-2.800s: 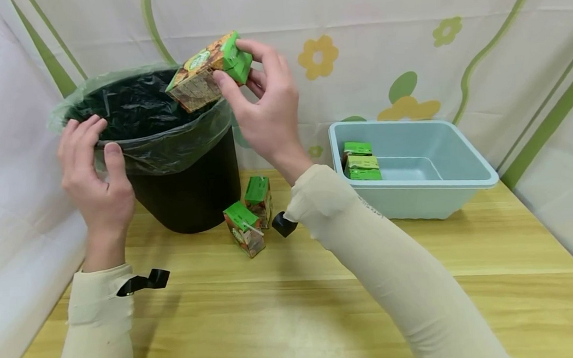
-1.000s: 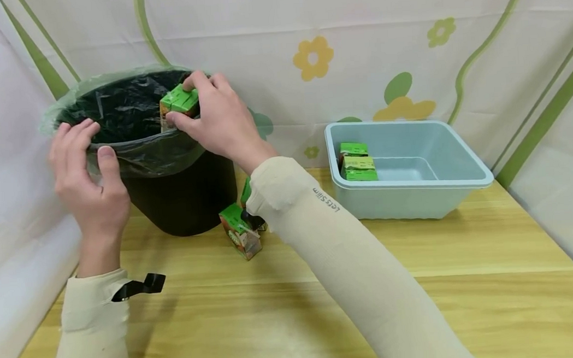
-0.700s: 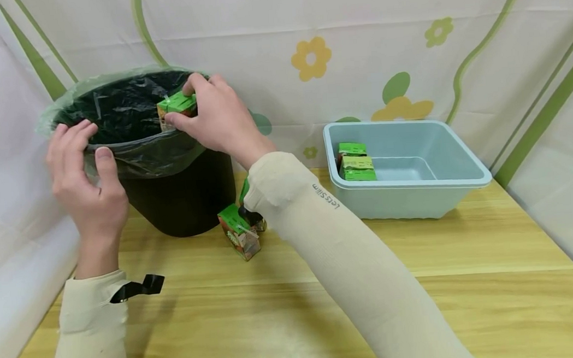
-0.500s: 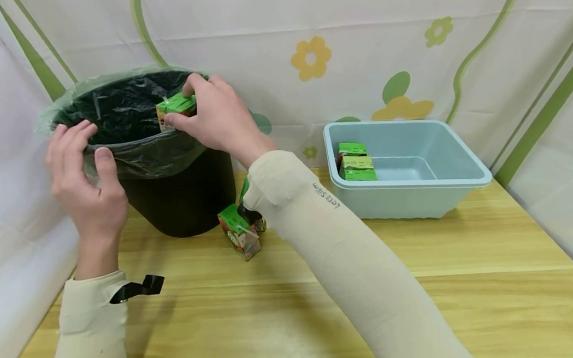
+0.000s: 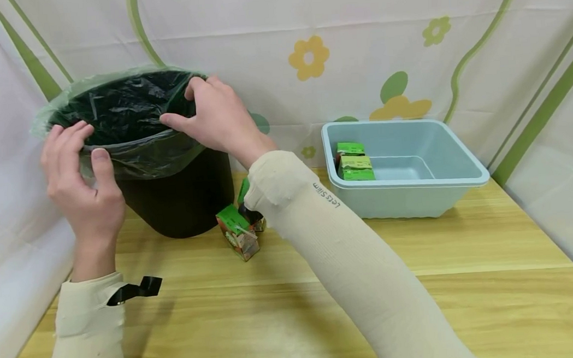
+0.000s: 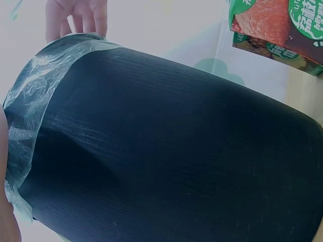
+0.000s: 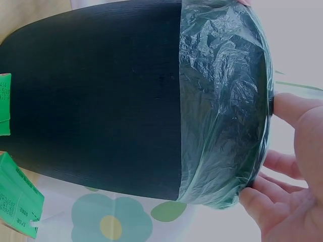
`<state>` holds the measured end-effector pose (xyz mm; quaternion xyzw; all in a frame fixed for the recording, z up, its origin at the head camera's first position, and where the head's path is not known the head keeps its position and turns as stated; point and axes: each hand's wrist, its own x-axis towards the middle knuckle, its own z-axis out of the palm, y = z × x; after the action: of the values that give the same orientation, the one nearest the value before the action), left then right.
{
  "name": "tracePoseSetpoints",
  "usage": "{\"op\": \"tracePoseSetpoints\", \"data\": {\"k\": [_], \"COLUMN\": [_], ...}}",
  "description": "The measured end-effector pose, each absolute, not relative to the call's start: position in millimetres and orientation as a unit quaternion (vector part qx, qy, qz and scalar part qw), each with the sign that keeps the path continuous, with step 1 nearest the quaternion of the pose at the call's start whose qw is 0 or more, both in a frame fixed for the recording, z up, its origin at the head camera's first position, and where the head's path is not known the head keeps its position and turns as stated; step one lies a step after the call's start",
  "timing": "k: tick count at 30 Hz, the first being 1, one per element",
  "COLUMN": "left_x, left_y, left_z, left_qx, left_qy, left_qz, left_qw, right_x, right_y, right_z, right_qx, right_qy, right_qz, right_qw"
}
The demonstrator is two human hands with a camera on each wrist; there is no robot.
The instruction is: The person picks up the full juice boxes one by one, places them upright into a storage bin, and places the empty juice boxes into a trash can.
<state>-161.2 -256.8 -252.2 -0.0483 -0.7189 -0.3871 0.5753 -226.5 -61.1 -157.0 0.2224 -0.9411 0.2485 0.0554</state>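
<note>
A black trash can [image 5: 179,202] stands at the back left, lined with a thin green plastic bag [image 5: 152,160] folded over its rim. My left hand [image 5: 85,191] grips the rim at the front left, fingers over the edge and thumb outside. My right hand [image 5: 221,117] is spread over the right side of the mouth with nothing in it; in the right wrist view its fingertips [image 7: 250,199] are right at the bag's edge. At the foot of the can stands a juice carton [image 5: 239,234] with a straw. A second juice carton [image 5: 244,190] is mostly behind my right sleeve.
A pale blue plastic basin [image 5: 411,201] stands on the right of the wooden table [image 5: 295,315], with several green-topped cartons [image 5: 356,162] along its left side. A white flower-printed curtain [image 5: 257,16] hangs close behind the can and basin.
My right hand brought a juice carton from above the trash can down into its mouth and let it go; the carton is out of sight now. My left hand has stayed at the rim.
</note>
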Motion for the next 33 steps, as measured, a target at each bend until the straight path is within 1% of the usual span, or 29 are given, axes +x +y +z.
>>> {"op": "tracePoseSetpoints", "data": {"k": [6,13,20,23,27,31,33], "left_x": [-164.8,-167.1,-166.9,-168.7,-169.9,-167.8,-166.0], "left_y": [-259.3,-256.9,-252.5,-252.8,-251.9,-248.5,-246.2], "left_z": [-255.7,-257.2,-255.2,-255.0,-255.0,-253.9,-252.8], "left_qx": [-0.054,-0.056,-0.058,-0.060,-0.061,-0.060,-0.059], "left_qy": [-0.713,-0.715,-0.714,-0.714,-0.712,-0.712,-0.713], "left_qz": [-0.383,-0.379,-0.383,-0.380,-0.381,-0.384,-0.384], "left_qw": [0.585,0.585,0.583,0.585,0.587,0.585,0.584], "right_x": [-226.8,-227.1,-212.2,-206.8,-208.5,-213.0,-213.7], "right_y": [-57.5,-44.4,-24.8,-13.8,0.7,15.7,23.6], "right_z": [-160.3,-168.6,-165.1,-165.9,-176.4,-197.4,-210.4], "right_qx": [0.227,0.250,0.310,0.321,0.329,0.333,0.329], "right_qy": [-0.934,-0.910,-0.856,-0.829,-0.793,-0.766,-0.762], "right_qz": [0.269,0.323,0.409,0.451,0.505,0.542,0.550], "right_qw": [0.053,0.064,0.069,0.075,0.087,0.096,0.092]}}
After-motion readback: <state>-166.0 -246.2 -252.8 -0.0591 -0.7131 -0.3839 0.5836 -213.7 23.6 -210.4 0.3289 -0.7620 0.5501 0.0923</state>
